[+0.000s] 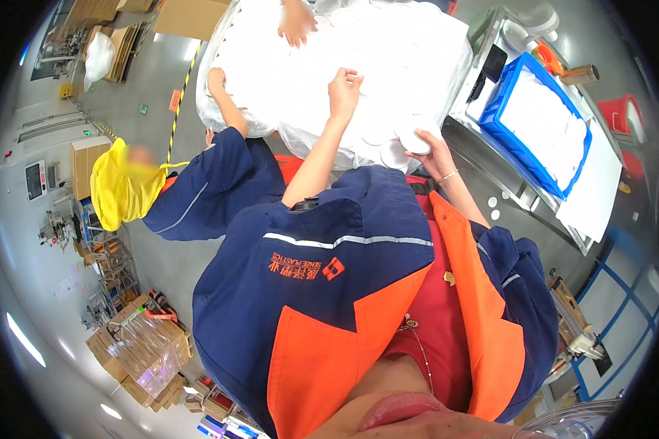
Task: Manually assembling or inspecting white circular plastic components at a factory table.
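The person's right hand (438, 154), at two o'clock, is closed on a shallow white disc (413, 141), fingers wrapped around its rim on the side nearer the body. The left hand (344, 91), at twelve, stands well apart from it with fingers loosely curled; whether anything thin is pinched there I cannot tell. Good handling here likely means gripping the disc by its edge alone, keeping its face untouched, and turning it to the light, since white on white hides flaws.

Just beside the held disc, toward seven o'clock from it, another disc (394, 154) lies near the plastic sheeting (311, 145) at the work area's edge; keeping pieces farther in would guard against drops. Two small white pieces (493, 208) lie on the floor at three o'clock, best left out of the clean ones.

At eleven, a co-worker's hand (216, 80) rests at the sheeting's edge, and another person's hand (296, 28) reaches in near twelve, so short, unhurried reaches suit the shared space. Beyond, at two, a blue crate (496, 110) holding white contents sits on a metal desk (470, 110).
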